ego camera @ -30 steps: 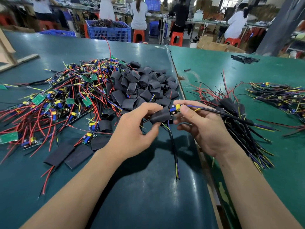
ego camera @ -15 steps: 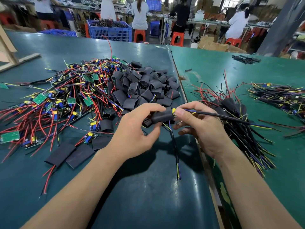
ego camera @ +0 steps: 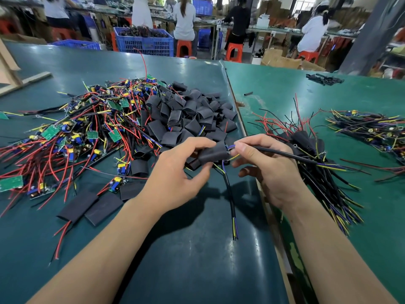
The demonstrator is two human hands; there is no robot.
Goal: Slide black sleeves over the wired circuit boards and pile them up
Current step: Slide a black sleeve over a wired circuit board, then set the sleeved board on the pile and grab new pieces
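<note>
Both hands meet above the near part of the dark green table (ego camera: 192, 249), and I use the heap of loose black sleeves (ego camera: 192, 115) as my landmark. Just in front of that heap, my left hand (ego camera: 175, 174) grips one black sleeve (ego camera: 213, 153), fingers curled over its top and thumb under it. My right hand (ego camera: 269, 170) pinches the black cable (ego camera: 282, 153) right at the sleeve's open end, where blue and yellow wires show at the mouth; the board itself is hidden inside, so I cannot tell how far in it sits. That cable runs off to the right over the pile of finished sleeved boards (ego camera: 315, 154), which lies to the right of the heap, across the seam on the lighter green table (ego camera: 285, 88). A second black lead (ego camera: 230, 198) hangs from the sleeve toward me, ending in bare yellow and blue tips. Left of the heap spreads the tangle of bare circuit boards (ego camera: 72, 137) with red, black and yellow wires. Two flat sleeves (ego camera: 89, 207) lie side by side in front of that tangle. Farther right of the finished pile lies another bundle of wired parts (ego camera: 372, 130). Behind the heap, past the table edge, stands a blue crate (ego camera: 144, 43), with people seated on red stools (ego camera: 234, 52) at benches.
</note>
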